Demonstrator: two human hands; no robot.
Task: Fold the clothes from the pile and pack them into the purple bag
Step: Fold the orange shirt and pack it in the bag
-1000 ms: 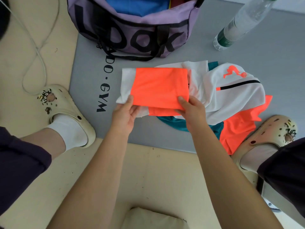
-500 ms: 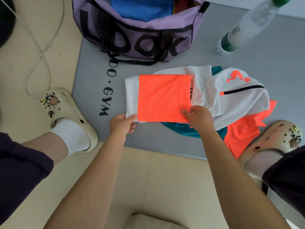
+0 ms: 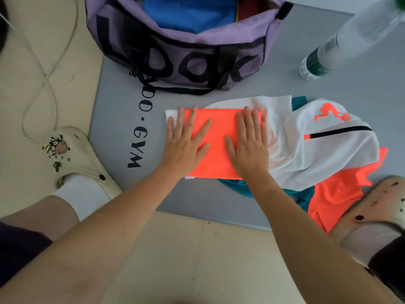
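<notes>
A folded orange and white garment [image 3: 219, 137] lies flat on the grey mat. My left hand [image 3: 185, 142] rests palm down on its left half, fingers spread. My right hand [image 3: 248, 143] presses flat on its right half the same way. Neither hand grips anything. To the right sits the pile: a white garment with an orange figure and black stripe [image 3: 324, 145], an orange piece [image 3: 337, 198] and a teal piece [image 3: 300, 194] beneath. The purple bag [image 3: 186, 60] stands open behind, with blue fabric [image 3: 190, 14] inside.
A clear plastic water bottle [image 3: 341, 47] stands at the back right of the grey mat [image 3: 219, 198]. My feet in cream clogs sit at the left [image 3: 81, 154] and right [image 3: 381, 207] mat edges. A white cable [image 3: 43, 73] loops on the beige floor at left.
Both hands let go of the garment's near edge and moved forward onto it, now pressing it flat. The garment lies lower and squarer on the mat.
</notes>
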